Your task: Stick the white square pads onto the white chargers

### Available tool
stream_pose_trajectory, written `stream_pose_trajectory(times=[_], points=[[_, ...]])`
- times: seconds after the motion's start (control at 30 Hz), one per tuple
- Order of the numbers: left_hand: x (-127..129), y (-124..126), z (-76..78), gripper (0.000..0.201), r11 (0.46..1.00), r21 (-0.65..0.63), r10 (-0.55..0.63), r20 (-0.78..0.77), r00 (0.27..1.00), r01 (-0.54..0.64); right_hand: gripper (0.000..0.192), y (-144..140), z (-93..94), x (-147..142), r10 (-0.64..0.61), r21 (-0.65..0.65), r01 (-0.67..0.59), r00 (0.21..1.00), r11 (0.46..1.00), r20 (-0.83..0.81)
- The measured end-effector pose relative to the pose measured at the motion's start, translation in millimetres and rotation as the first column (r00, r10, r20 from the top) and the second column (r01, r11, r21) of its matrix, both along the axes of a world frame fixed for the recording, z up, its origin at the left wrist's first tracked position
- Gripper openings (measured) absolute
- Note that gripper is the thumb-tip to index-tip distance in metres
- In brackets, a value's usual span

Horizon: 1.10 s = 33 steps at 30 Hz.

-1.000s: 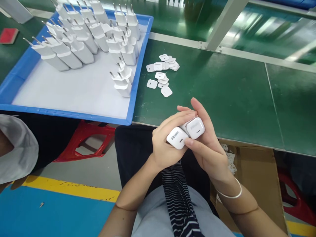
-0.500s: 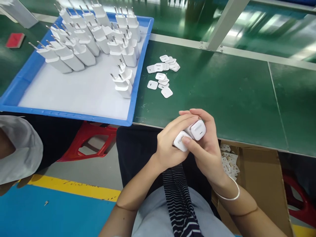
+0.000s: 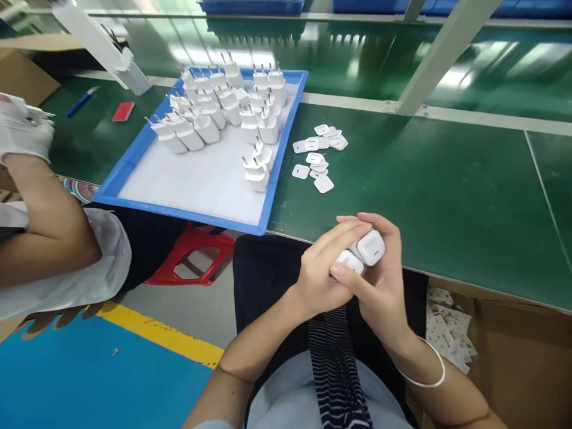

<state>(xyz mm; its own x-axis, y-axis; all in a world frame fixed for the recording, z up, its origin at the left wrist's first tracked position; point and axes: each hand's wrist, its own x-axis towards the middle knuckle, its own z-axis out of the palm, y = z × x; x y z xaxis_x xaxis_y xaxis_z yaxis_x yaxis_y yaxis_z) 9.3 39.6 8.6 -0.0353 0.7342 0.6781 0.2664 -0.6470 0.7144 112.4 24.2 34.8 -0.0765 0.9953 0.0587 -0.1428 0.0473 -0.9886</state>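
Two white plug chargers are held side by side over my lap, end faces up. The farther charger (image 3: 371,248) shows a small slot in its end; its body is mostly hidden by my fingers. The nearer charger (image 3: 350,261) is largely covered. My left hand (image 3: 324,268) is wrapped round the chargers from the left. From the other side my right hand (image 3: 384,280) closes round them, its thumb pressing on the nearer charger's end. Loose white end caps (image 3: 324,184) lie in a small spread on the green bench beyond my hands.
A blue-rimmed tray (image 3: 179,213) at left holds several white chargers, pins up. A co-worker's gloved hand (image 3: 24,128) is at far left. A blue pen (image 3: 83,101) and a red object (image 3: 123,111) lie behind the tray. Right of my lap, a carton (image 3: 513,357) holds white pieces.
The view has shifted left, bringing the co-worker's arm into sight. The nearer charger's end, tilted and more exposed before, now sits lower beside the other, under my right thumb.
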Motion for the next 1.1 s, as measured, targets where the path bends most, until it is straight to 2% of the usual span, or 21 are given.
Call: stream_pose_trajectory(times=[0.07,0.13,0.2,0.27,0.33,0.37,0.43,0.47,0.53,0.57,0.63,0.73,0.8,0.9,0.97,1.1], points=[[-8.5,-2.1,6.2,0.042,0.999,-0.033,-0.020,0.003,1.000,0.020,0.069,1.1,-3.1,-1.7,0.087,-0.011,-0.088,0.995,0.996,-0.057],[-25.7,-6.0,21.5,0.042,0.993,-0.106,-0.059,-0.028,0.998,0.055,0.076,3.2,-7.8,-1.6,0.205,0.017,-0.205,0.968,0.979,-0.146],[-51.9,-9.2,46.7,0.038,0.975,-0.222,-0.056,-0.118,0.991,0.029,0.082,6.9,-13.8,-0.2,0.263,0.081,-0.251,0.946,0.964,-0.189],[-84.3,-7.3,77.5,0.034,0.935,-0.336,0.025,-0.259,0.966,-0.114,0.077,11.3,-20.3,1.7,0.246,0.116,-0.228,0.953,0.967,-0.175],[-117.2,3.1,106.3,0.033,0.841,-0.442,0.095,-0.446,0.890,-0.311,0.066,14.4,-25.9,3.3,0.242,0.106,-0.228,0.959,0.968,-0.148],[-131.7,11.3,117.7,0.034,0.774,-0.486,0.073,-0.569,0.819,-0.406,0.061,15.0,-28.2,3.8,0.256,0.096,-0.245,0.958,0.965,-0.131],[-153.2,31.0,132.3,0.038,0.640,-0.510,-0.089,-0.792,0.604,-0.575,0.057,14.4,-31.3,4.2,0.287,0.083,-0.281,0.956,0.956,-0.068],[-159.3,41.0,135.5,0.038,0.601,-0.487,-0.199,-0.860,0.471,-0.634,0.057,13.5,-32.4,3.9,0.298,0.078,-0.295,0.954,0.952,-0.029],[-162.1,57.6,135.7,0.038,0.574,-0.424,-0.405,-0.891,0.207,-0.701,0.057,12.1,-33.9,2.7,0.306,0.071,-0.307,0.952,0.949,0.025],[-159.7,63.7,134.1,0.037,0.578,-0.402,-0.476,-0.873,0.107,-0.710,0.056,11.7,-34.5,2.0,0.302,0.068,-0.304,0.953,0.950,0.035],[-150.3,71.8,130.4,0.033,0.589,-0.393,-0.556,-0.831,-0.001,-0.706,0.053,12.1,-35.7,0.7,0.292,0.069,-0.295,0.955,0.953,0.044],[-134.0,80.0,129.2,0.019,0.581,-0.436,-0.609,-0.793,-0.011,-0.687,0.051,13.8,-37.6,0.3,0.296,0.074,-0.302,0.952,0.950,0.082],[-125.3,86.5,131.5,0.015,0.552,-0.454,-0.660,-0.750,-0.034,-0.700,0.050,14.7,-38.8,0.9,0.304,0.073,-0.312,0.947,0.947,0.102],[-116.8,95.6,135.8,0.016,0.525,-0.447,-0.727,-0.678,-0.108,-0.724,0.046,15.8,-40.0,1.3,0.321,0.074,-0.328,0.943,0.942,0.091],[-113.9,98.6,138.1,0.018,0.530,-0.446,-0.745,-0.652,-0.144,-0.721,0.044,16.5,-40.2,1.2,0.331,0.082,-0.337,0.940,0.938,0.078],[-115.4,98.7,142.7,0.033,0.522,-0.445,-0.753,-0.641,-0.148,-0.727,0.042,17.3,-40.7,3.1,0.343,0.088,-0.350,0.936,0.933,0.084]])
